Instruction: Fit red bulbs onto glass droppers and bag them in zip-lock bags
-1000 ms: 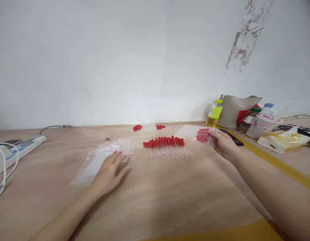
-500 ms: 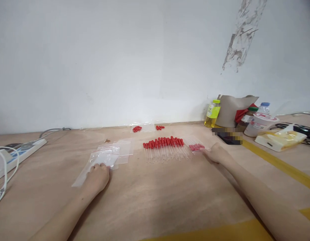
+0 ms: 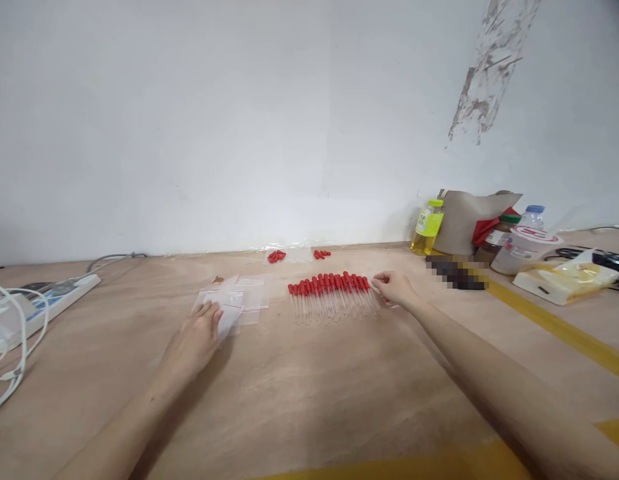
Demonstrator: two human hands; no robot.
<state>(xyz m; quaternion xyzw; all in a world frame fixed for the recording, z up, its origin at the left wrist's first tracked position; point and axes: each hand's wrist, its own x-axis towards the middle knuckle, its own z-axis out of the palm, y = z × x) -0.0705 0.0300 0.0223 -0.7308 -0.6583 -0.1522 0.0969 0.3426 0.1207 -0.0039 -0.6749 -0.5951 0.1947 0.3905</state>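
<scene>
My left hand point(image 3: 197, 330) is closed, fingers pinching a clear zip bag point(image 3: 228, 313) over more flat zip bags point(image 3: 254, 300) on the table. To the right lies a row of thin clear droppers point(image 3: 329, 300) with red rubber bulbs, bulbs pointing to the wall. My right hand point(image 3: 397, 288) is at the right end of this row, thumb and fingers pinched together. What they hold, if anything, I cannot make out. Under that hand, a filled bag is mostly hidden, with only a bit of red showing.
Two small groups of red bulbs point(image 3: 276, 257) lie on clear plastic by the wall. A power strip point(image 3: 64, 303) with white cables is at left. At right stand a yellow bottle point(image 3: 427, 228), a grey bag point(image 3: 459, 223), a tub point(image 3: 524, 250) and a tissue pack point(image 3: 569, 277).
My left hand has moved up and right, drawing the top zip bag with it. My right hand has shifted left from the filled bag's near edge to above it, covering most of it.
</scene>
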